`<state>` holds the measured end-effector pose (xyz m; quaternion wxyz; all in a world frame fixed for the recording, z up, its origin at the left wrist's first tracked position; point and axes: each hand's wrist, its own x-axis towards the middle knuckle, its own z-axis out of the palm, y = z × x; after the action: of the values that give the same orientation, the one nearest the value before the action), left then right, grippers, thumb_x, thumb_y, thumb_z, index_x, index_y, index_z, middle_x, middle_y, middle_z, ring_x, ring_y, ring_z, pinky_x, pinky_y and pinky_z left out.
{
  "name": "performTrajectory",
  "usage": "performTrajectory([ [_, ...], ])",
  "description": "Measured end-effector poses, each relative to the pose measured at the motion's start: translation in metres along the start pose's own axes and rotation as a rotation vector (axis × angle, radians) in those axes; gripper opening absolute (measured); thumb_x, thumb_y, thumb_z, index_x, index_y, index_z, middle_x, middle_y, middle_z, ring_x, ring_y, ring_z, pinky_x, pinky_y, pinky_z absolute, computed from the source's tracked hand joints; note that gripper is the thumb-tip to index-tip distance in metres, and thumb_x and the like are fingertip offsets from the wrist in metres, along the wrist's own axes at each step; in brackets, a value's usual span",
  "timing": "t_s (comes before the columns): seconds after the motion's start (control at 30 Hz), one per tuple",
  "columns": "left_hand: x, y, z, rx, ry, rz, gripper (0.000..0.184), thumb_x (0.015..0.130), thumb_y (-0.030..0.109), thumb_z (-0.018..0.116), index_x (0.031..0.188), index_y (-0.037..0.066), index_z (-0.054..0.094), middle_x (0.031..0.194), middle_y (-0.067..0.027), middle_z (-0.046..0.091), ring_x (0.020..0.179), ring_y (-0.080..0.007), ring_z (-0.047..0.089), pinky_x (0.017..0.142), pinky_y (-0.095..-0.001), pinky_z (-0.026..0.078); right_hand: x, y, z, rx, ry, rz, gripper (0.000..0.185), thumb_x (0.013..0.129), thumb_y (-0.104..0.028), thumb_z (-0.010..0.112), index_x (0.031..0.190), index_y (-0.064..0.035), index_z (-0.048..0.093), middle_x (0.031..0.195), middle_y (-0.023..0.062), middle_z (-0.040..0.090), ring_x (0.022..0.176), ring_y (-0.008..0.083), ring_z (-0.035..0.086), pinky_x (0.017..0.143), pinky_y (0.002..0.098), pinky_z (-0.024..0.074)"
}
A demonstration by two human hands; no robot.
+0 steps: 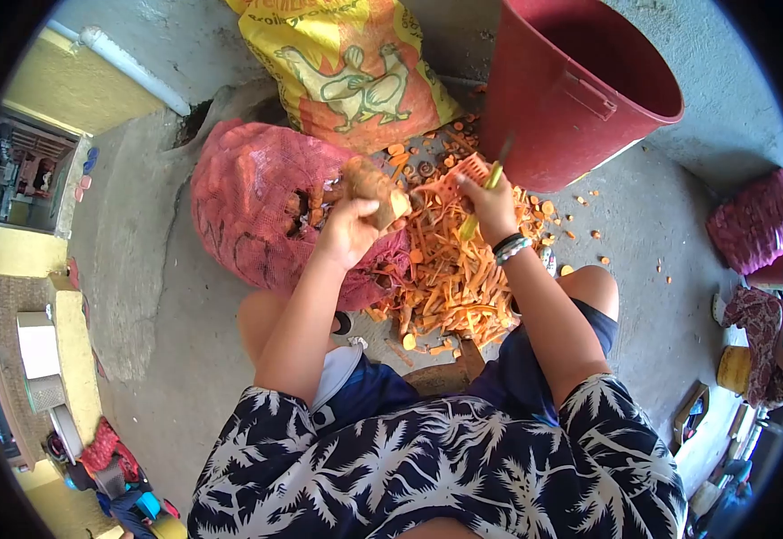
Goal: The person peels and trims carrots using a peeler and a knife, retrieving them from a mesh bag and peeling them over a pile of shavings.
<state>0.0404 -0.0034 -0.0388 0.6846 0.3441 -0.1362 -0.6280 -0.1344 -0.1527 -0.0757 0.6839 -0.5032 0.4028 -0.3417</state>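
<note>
My left hand (352,232) is wrapped round a thick carrot (373,190) with rough brownish skin and a pale orange cut end. My right hand (492,202) grips a knife (496,172) by its yellow-green handle, the blade pointing up and away from me. Beside those fingers is an orange perforated piece (465,174); whether I hold it too is unclear. Under both hands spreads a heap of orange peelings (454,287) with round end slices. A pink mesh sack (247,198), torn open with more carrots inside, stands left of the heap.
Behind the heap, a yellow and orange feed sack (346,81) leans against the wall. A tall red bin (539,99) stands at the back right. Another mesh sack (751,225) lies at the far right, near a person in patterned clothing (755,332). Loose slices dot the concrete floor (643,296).
</note>
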Motion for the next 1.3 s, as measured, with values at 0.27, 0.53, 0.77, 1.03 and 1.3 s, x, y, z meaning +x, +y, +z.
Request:
performTrajectory([
  [0.27, 0.018, -0.004, 0.015, -0.122, 0.202, 0.075, 0.044, 0.087, 0.036, 0.045, 0.117, 0.004, 0.046, 0.108, -0.0122, 0.055, 0.104, -0.0312, 0.053, 0.084, -0.0526, 0.044, -0.031, -0.054, 0.033, 0.234, -0.048, -0.057, 0.02, 0.079, -0.002, 0.062, 0.096, -0.0026, 0.052, 0.084, 0.0041, 0.062, 0.068, 0.0089, 0.06, 0.055, 0.0221, 0.0493],
  [0.53, 0.01, -0.018, 0.041, 0.181, 0.25, -0.107, 0.046, 0.09, 0.046, 0.04, 0.11, 0.006, 0.05, 0.097, -0.0074, 0.059, 0.082, -0.0171, 0.06, 0.073, -0.0317, 0.049, -0.015, -0.065, 0.033, -0.044, -0.22, -0.204, 0.033, 0.071, 0.0, 0.069, 0.098, 0.0004, 0.05, 0.085, 0.0051, 0.06, 0.071, 0.0097, 0.059, 0.06, 0.0234, 0.051],
  [0.77, 0.005, -0.018, 0.035, 0.013, 0.153, -0.1, 0.038, 0.088, 0.04, 0.046, 0.11, 0.01, 0.051, 0.096, -0.0069, 0.058, 0.082, -0.0208, 0.058, 0.072, -0.035, 0.048, 0.037, -0.051, -0.003, 0.071, 0.204, -0.306, 0.019, 0.076, -0.002, 0.065, 0.089, -0.0037, 0.051, 0.076, 0.0036, 0.06, 0.06, 0.0099, 0.055, 0.05, 0.023, 0.0458],
  [1.03, 0.018, -0.023, 0.031, 0.023, 0.3, -0.051, 0.038, 0.089, 0.042, 0.045, 0.106, 0.009, 0.054, 0.094, -0.0058, 0.058, 0.081, -0.0188, 0.056, 0.073, -0.0334, 0.046, -0.024, -0.057, 0.039, -0.218, -0.072, -0.32, 0.033, 0.074, -0.002, 0.067, 0.102, 0.0014, 0.049, 0.095, 0.0088, 0.061, 0.084, 0.0136, 0.059, 0.068, 0.0247, 0.0498],
  [1.3, 0.015, -0.022, 0.023, -0.082, 0.225, -0.103, 0.042, 0.089, 0.045, 0.04, 0.109, 0.009, 0.052, 0.095, -0.0071, 0.059, 0.085, -0.0217, 0.057, 0.073, -0.0362, 0.047, 0.013, -0.06, 0.012, -0.03, 0.177, -0.209, 0.02, 0.077, -0.001, 0.063, 0.092, -0.0031, 0.05, 0.083, 0.0057, 0.061, 0.06, 0.0085, 0.056, 0.05, 0.0218, 0.0463],
])
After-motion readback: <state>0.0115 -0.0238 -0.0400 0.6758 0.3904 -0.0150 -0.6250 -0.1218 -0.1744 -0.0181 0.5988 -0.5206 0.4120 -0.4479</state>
